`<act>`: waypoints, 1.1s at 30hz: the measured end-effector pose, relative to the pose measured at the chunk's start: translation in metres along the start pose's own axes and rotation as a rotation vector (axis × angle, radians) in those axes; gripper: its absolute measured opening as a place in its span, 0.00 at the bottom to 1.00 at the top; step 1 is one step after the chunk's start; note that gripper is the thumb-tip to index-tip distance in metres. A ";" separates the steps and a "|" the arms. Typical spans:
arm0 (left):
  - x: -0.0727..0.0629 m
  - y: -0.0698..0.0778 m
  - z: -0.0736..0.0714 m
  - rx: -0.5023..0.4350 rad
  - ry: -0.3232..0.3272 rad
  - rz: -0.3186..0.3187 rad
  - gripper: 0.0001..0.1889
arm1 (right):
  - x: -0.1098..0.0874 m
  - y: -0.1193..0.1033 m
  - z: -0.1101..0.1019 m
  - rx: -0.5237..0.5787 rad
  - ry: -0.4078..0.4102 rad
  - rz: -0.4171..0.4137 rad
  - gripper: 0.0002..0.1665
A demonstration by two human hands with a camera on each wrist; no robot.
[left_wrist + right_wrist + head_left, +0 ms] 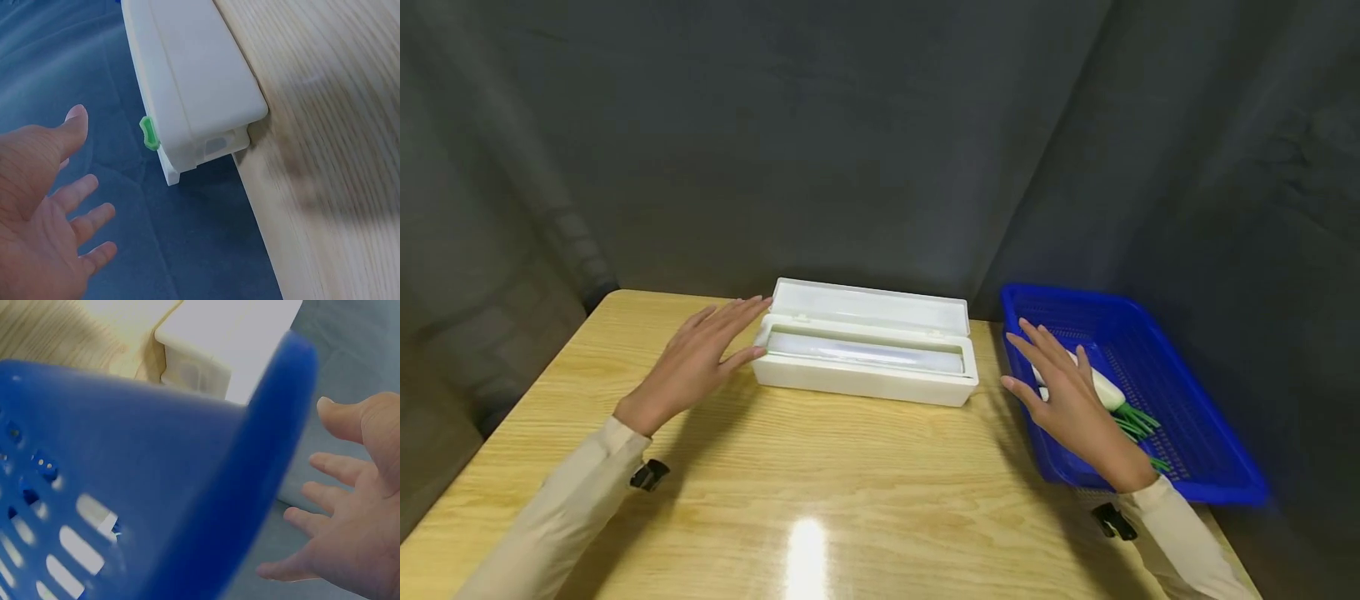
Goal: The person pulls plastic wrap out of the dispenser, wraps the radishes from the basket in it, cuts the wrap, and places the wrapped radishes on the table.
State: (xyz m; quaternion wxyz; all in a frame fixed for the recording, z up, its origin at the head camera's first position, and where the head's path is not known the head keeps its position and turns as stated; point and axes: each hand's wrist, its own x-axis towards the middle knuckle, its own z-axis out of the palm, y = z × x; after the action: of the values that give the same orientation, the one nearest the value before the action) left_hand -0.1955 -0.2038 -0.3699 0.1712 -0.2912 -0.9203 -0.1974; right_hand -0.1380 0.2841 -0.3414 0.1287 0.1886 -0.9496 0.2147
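Observation:
A long white box (865,382) stands on the table with its hinged lid (872,308) tipped back. Inside lies a whitish, shiny roll (865,353), seemingly of plastic film. My left hand (688,362), fingers extended and thumb apart, hovers at the box's left end and holds nothing. In the left wrist view a small green piece (149,133) sticks out from the box's edge. My right hand (1071,404) spreads its fingers above the near left side of a blue basket (1067,293), with nothing in its grasp. White radishes (1107,388) with green stalks lie in the basket, partly hidden by that hand.
The wooden table (880,483) has a bright light reflection near its front. A dark curtain (865,150) hangs behind and along both sides. The basket stands at the table's right edge, overhanging it, to the right of the white box.

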 end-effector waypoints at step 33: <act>0.015 0.013 0.023 -0.122 -0.033 -0.025 0.23 | 0.016 -0.015 0.011 -0.025 -0.070 0.025 0.32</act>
State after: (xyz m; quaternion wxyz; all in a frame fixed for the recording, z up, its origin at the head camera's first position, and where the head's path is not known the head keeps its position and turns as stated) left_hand -0.2037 -0.1760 -0.3801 0.1354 -0.2930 -0.9128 -0.2502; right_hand -0.1479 0.2620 -0.3406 0.0949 0.1823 -0.9585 0.1977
